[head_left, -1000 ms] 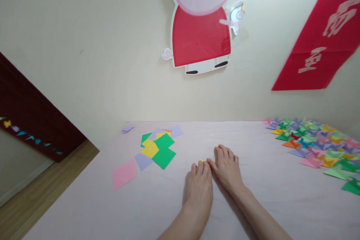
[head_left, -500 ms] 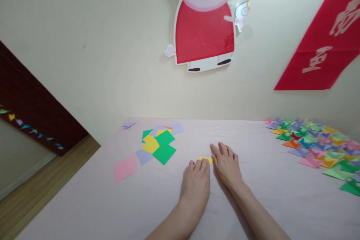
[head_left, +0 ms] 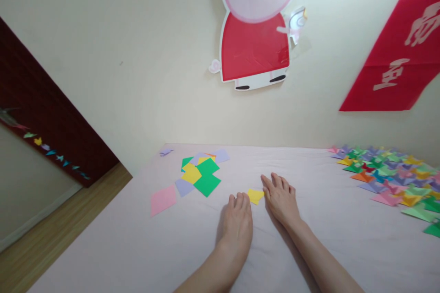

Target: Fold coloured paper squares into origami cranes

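A small folded piece of yellow paper [head_left: 255,196] lies on the pale cloth between my two hands. At its left edge is my left hand [head_left: 238,222], palm down, fingers curled and close together; the index finger side meets the paper and the thumb is hidden. On the other side, my right hand [head_left: 282,198] rests with its fingers stretched forward and slightly apart. Its thumb touches the paper's right corner.
Loose paper squares, green [head_left: 208,185], yellow [head_left: 191,174] and pink [head_left: 163,200], lie to the left. A small folded purple paper [head_left: 166,152] sits at the far left corner. Rows of colourful folded paper figures [head_left: 388,178] cover the right side. A wall stands behind.
My left hand has drawn back a little to the left, uncovering more of the yellow paper. The right hand has hardly moved. The whole view has shifted slightly.
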Demonstrator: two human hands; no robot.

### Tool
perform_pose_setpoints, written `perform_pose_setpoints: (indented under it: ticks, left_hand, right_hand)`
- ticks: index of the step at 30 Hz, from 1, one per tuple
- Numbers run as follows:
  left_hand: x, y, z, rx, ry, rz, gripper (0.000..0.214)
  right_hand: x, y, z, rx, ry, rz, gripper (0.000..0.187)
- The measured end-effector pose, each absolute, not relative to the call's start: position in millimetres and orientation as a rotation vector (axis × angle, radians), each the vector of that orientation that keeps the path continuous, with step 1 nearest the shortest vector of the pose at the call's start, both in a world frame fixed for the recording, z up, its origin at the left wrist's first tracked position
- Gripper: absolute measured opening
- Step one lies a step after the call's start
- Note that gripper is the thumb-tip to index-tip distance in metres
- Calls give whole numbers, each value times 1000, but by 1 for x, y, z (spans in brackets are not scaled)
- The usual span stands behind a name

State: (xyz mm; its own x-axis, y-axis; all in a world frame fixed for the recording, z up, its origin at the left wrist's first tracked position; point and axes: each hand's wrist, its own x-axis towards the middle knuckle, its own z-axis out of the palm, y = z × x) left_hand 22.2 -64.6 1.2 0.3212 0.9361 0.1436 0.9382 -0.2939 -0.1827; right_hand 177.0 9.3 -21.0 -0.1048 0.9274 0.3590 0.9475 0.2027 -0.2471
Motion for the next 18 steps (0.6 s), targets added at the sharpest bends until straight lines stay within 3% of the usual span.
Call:
perform_pose_setpoints:
  ticks: [8,12,15,18]
  left_hand:
    - [23,-64,6,-2359,-1751,-117,47]
    - [14,-66,10,-2364,-1809,-230,49]
    - [7,-69,15,-2405,-1903,-489,49]
    - [8,-72,21,-2459,-2022,-819,29]
  right_hand:
    - [189,13,-19,-1396,-2021,254,44]
    - [188,8,-5,-1160,-2104,461,34]
    - [183,5,10,-1089,-2123,627,23]
    - [180,5,24,-1076,-2120,794,23]
